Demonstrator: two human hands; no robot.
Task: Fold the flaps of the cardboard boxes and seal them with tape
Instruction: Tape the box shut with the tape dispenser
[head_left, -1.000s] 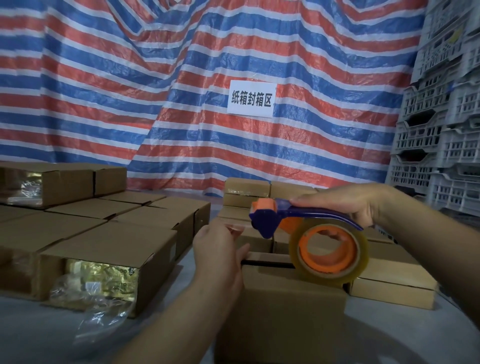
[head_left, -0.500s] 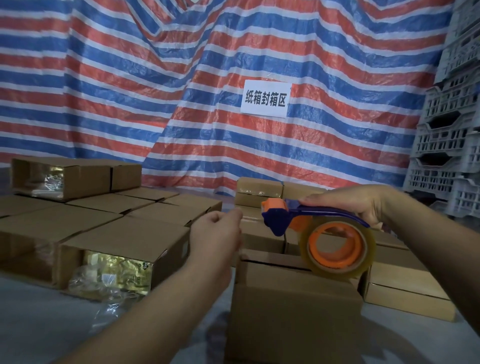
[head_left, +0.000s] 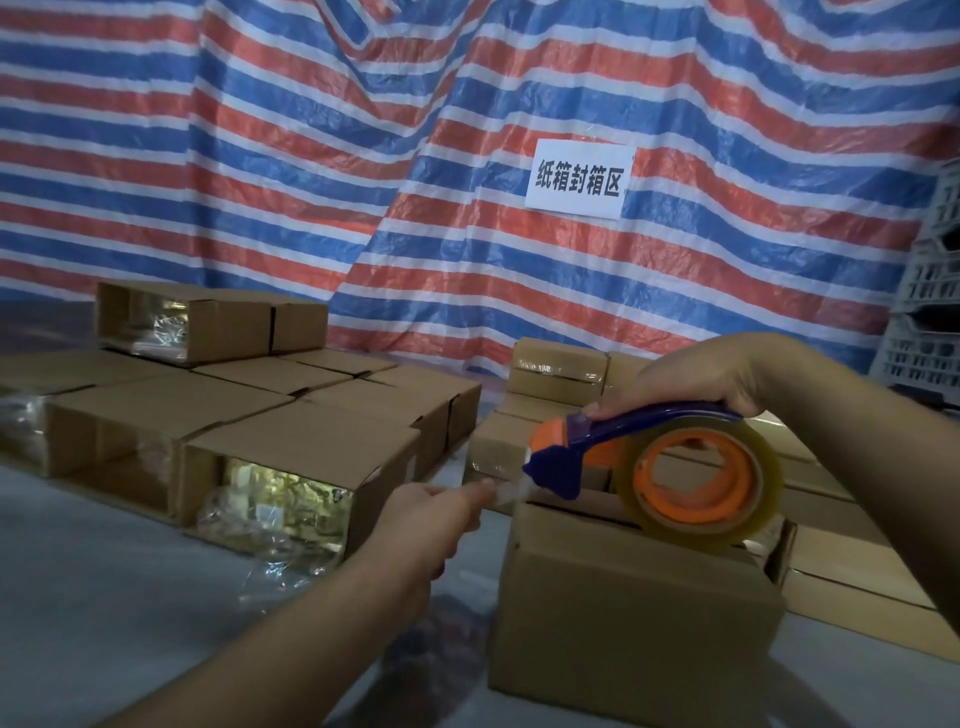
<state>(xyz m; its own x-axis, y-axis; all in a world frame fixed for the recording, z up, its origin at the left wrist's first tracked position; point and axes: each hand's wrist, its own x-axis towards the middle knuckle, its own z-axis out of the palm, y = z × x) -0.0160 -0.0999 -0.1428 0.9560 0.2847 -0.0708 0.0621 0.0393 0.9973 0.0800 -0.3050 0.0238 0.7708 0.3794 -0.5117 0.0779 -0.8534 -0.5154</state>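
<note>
A brown cardboard box (head_left: 634, 623) stands upright in front of me on the grey floor. My right hand (head_left: 701, 376) grips the blue handle of a tape dispenser (head_left: 613, 441), whose clear tape roll with an orange core (head_left: 698, 486) rests on the box's top. To the left of the dispenser's blue nose, my left hand (head_left: 431, 512) pinches the free end of the clear tape (head_left: 511, 488), which stretches from the nose to my fingers.
Several open boxes with shiny plastic-wrapped contents (head_left: 280, 483) lie on their sides at the left. Closed boxes (head_left: 558, 366) are stacked behind and to the right. A striped tarp with a white sign (head_left: 579, 179) hangs behind. White crates (head_left: 930, 322) stand at the right edge.
My left hand left the box's top edge, took the tape end at the dispenser's nose and pulled it out leftward. The view tilted upward.
</note>
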